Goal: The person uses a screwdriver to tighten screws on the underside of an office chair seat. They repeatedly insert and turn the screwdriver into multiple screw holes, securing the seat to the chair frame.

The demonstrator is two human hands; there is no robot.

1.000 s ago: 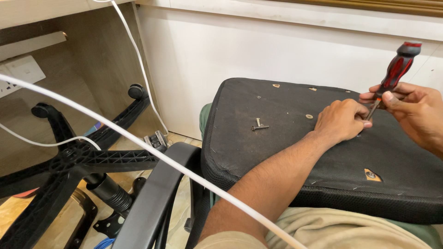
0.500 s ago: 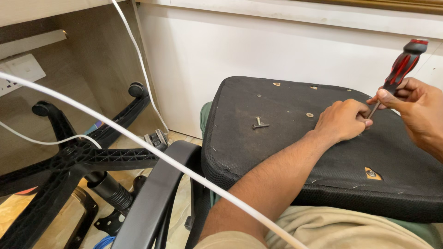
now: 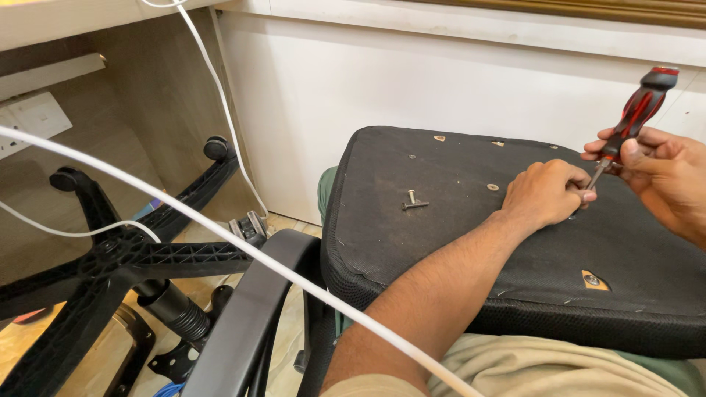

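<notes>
Screwdriver tip being set on the upturned seat base, both hands at work.

Right hand (image 3: pixel 665 176) wrapped round the red/black screwdriver (image 3: pixel 634 117), shaft tilted, tip down at 7 o'clock. Left hand (image 3: pixel 544 192) curled, fingertips pinching at the tip; what's under them is hidden, prob. a screw. Seat base (image 3: pixel 441 235) lies underside up across the lap. Loose bolt (image 3: pixel 412 201) at 9 o'clock of left hand, well apart. Chair legs (image 3: pixel 110 257) on floor, far left. Step, as I judge: seating the tip; next needs straight shaft + steady push. Vs 0.5 s ago: screwdriver barely shifted, hands same spot.
</notes>
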